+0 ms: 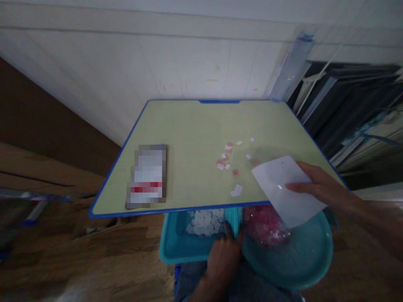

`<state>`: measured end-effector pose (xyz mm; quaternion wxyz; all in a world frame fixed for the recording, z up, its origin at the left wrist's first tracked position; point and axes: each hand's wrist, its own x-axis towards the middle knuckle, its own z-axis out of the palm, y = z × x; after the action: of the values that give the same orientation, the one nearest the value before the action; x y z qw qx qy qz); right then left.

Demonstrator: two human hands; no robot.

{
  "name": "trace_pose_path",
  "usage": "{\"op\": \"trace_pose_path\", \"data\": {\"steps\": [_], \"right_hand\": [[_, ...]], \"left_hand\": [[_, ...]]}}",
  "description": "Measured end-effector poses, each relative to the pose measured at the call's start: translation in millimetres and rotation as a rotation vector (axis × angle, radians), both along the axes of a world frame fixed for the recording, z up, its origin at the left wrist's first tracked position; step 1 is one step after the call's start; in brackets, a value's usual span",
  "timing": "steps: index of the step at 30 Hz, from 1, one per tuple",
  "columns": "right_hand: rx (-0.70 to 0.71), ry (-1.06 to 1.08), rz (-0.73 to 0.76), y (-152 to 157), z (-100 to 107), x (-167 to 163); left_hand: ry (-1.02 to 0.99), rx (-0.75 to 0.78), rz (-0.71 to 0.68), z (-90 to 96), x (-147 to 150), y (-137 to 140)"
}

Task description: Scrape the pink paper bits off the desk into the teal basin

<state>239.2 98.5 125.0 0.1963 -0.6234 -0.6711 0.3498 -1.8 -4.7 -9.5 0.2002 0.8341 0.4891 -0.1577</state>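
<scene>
My right hand point(315, 182) pinches a white sheet of paper or thin card point(281, 188), thumb on top, over the table's front right edge. Small white and pink paper squares point(227, 166) lie scattered on the pale yellow folding table point(189, 126), left of the sheet. Below the table edge, my left hand point(224, 253) has its index finger inside and its thumb outside the right rim of a teal tray point(185, 249). White paper bits point(206, 222) fill part of that tray. Beside it sits a round teal basin point(302, 268) with a pink bundle in clear plastic point(267, 224).
A phone-shaped flat object point(147, 176), its surface pixelated, lies on the table's left side. The table's blue-edged far side meets a white wall point(189, 63). Dark flat panels point(346, 100) lean at the right. Wooden floor point(126, 260) shows below.
</scene>
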Motion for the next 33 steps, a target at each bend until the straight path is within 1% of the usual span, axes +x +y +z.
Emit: {"op": "trace_pose_path", "data": {"steps": [2,3,6,10,12,16,18,20,23,25,27,28,30,31,33], "right_hand": [[-0.095,0.045,0.019,3.7,-0.5,2.9],[-0.12,0.065,0.017,4.7,-2.4,0.4],[-0.103,0.087,0.085,5.6,-9.8,-16.8],[-0.156,0.133,0.173,6.5,-16.2,-42.6],[-0.157,0.132,0.205,7.7,-18.6,-53.8],[-0.142,0.147,0.304,9.4,-23.1,-81.0],[-0.12,0.116,0.364,8.2,-21.7,-98.1],[-0.082,0.053,0.44,5.8,-14.6,-113.6],[-0.01,-0.049,0.57,4.9,6.9,-123.2],[0.116,-0.161,0.61,10.5,23.4,-118.0],[0.264,-0.339,0.595,22.0,34.8,-107.3],[0.324,-0.429,0.581,29.1,37.1,-101.7],[0.411,-0.573,0.579,43.0,34.9,-92.7],[0.44,-0.618,0.595,48.6,31.2,-89.5],[0.464,-0.654,0.672,54.7,22.2,-84.4]], "left_hand": [[-0.003,0.012,-0.001,-1.5,0.0,-1.1],[-0.005,0.022,0.0,-2.5,-0.2,-1.8],[-0.011,0.059,0.005,-4.9,-0.8,-3.6],[-0.018,0.082,-0.006,-3.9,-0.9,-3.8],[-0.029,0.081,-0.005,-1.9,-0.7,-3.1],[-0.085,0.02,0.028,-1.4,-0.8,-1.4],[-0.109,-0.01,0.032,-3.4,-1.0,-0.8],[-0.121,-0.017,0.026,-5.5,-1.0,-0.5],[-0.122,-0.007,0.028,-6.0,-0.5,-1.0],[-0.099,0.028,0.031,-4.9,0.0,-1.8],[-0.066,0.064,0.024,-3.9,0.5,-2.5],[-0.051,0.074,0.019,-3.8,0.6,-2.8],[-0.034,0.072,0.013,-4.3,0.6,-3.4],[-0.03,0.071,0.014,-4.8,0.5,-3.6],[-0.033,0.076,0.013,-6.2,0.1,-4.2]]}}
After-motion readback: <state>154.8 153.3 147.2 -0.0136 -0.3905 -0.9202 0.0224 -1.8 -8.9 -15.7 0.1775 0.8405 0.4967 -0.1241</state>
